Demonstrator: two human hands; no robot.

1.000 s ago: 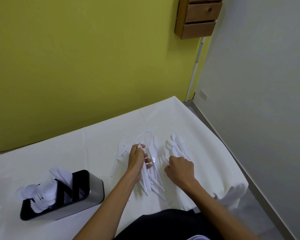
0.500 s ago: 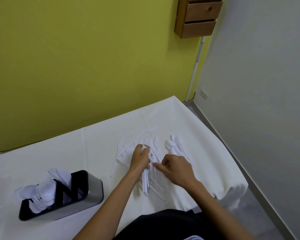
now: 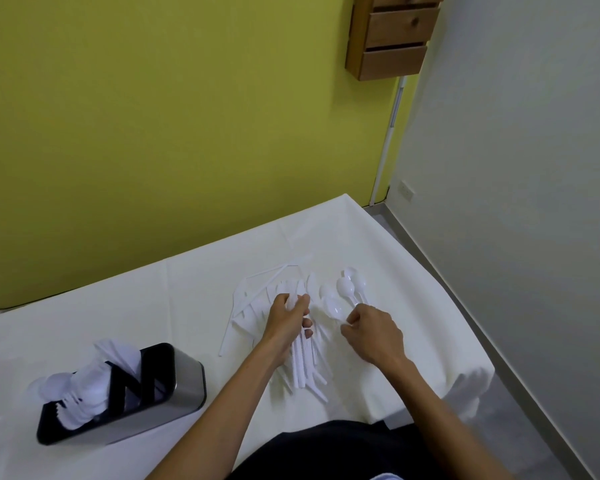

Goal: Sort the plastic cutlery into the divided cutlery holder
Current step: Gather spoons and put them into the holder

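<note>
On the table covered with a white cloth (image 3: 153, 306), a loose pile of white plastic cutlery (image 3: 248, 303) lies spread in front of the person. Both bare forearms reach forward over the near edge. The left hand (image 3: 286, 323) is turned knuckles up with its fingers curled round a bundle of white plastic cutlery (image 3: 300, 362); the handles stick out below the palm towards the person. Just to its right, the right hand (image 3: 374, 336) lies low over the cloth, wrist bent inward, and its thumb and forefinger pinch the handle of a white plastic spoon (image 3: 335, 309), bowl pointing away. More white spoons (image 3: 347, 287) lie beyond it. Well to the left stands the divided cutlery holder with a black top and brushed steel walls (image 3: 186, 379), with white pieces (image 3: 84, 386) already standing in its far-left compartments.
</note>
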